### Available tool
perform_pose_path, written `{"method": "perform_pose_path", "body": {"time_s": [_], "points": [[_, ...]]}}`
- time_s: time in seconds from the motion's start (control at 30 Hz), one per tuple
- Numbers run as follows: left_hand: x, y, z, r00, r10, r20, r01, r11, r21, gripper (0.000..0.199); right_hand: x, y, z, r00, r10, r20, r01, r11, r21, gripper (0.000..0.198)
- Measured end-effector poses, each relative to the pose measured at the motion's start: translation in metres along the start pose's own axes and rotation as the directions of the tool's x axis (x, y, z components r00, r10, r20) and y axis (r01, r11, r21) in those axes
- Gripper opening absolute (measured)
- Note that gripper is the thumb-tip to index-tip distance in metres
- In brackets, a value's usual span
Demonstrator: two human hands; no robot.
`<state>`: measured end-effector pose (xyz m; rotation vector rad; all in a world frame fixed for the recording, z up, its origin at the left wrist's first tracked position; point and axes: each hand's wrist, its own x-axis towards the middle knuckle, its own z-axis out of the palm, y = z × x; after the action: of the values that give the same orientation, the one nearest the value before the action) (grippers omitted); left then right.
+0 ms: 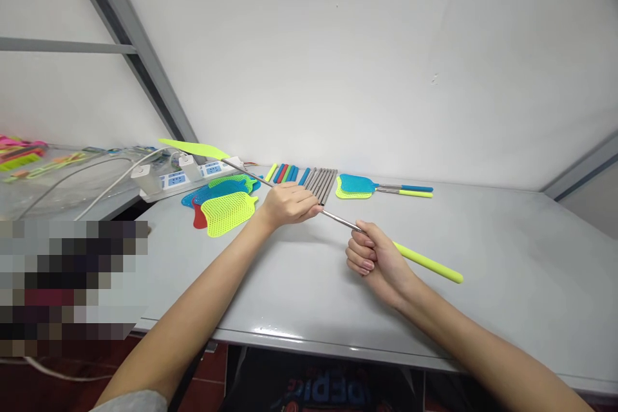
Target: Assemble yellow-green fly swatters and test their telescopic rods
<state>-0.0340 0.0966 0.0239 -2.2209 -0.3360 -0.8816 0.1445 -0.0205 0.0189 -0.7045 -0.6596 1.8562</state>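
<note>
A fly swatter (340, 220) with a yellow-green head, a thin metal rod and a yellow-green grip slants across the view above the table. My left hand (292, 204) is wrapped round the middle of its rod. Farther down, my right hand (375, 257) closes round the swatter where rod meets grip, and the grip's end sticks out to the right. The swatter's head points up and left, seen nearly edge-on. Behind my left hand lie several metal rods (324, 183) in a row, partly hidden by that hand.
Loose perforated swatter heads (229, 214) lie at left, with coloured grips (284, 174) behind. Two swatters with blue and yellow-green heads (356, 185) lie back right. Power strips (193, 172) with cables sit at the back left, before the white wall (367, 64). A pixelated patch covers the lower left.
</note>
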Motion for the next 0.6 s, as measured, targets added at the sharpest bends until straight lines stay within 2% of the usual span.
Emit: {"method": "perform_pose_path", "body": {"time_s": [0.2,0.6], "points": [[-0.005,-0.005,-0.003,1.000,0.005,-0.029,-0.004,1.000,0.030,0.030,-0.001,-0.001,0.000,1.000,-0.007,-0.012,0.006,1.000,-0.021,0.036],[-0.012,-0.009,-0.009,0.999,-0.048,0.020,0.047,0.997,0.053,0.035,-0.001,-0.003,-0.003,1.000,0.002,-0.026,-0.003,0.999,-0.053,0.036]]}}
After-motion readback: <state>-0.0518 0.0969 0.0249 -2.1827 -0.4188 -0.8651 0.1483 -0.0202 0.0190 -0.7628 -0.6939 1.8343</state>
